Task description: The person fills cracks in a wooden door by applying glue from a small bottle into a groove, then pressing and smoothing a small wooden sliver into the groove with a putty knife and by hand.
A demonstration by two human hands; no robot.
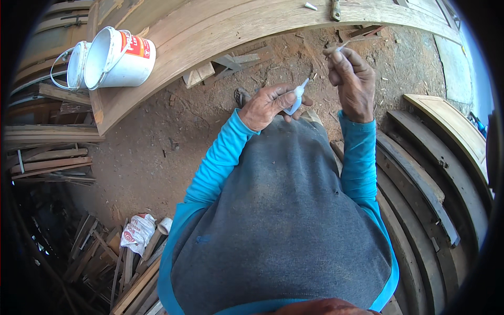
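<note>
In my left hand (273,106) is a small translucent white squeeze bottle (295,105), with a thin pointed nozzle that tilts up and to the right. My fingers wrap round its body and cover part of it. Raised to the right and apart from the bottle, my right hand (353,79) pinches a thin, pale, pointed piece (342,46) between thumb and fingertips. It is too small to tell what kind of piece it is. On the wooden panel ahead lie a small white cone-shaped cap (310,6) and a tool's handle (335,11).
Two white buckets (123,60) stand at the left end of the long wooden panel (220,31). Stacked boards (420,173) fill the right side. Scrap wood (94,252) and a white bag (138,234) lie lower left. Chips are scattered over the dirt floor (142,168).
</note>
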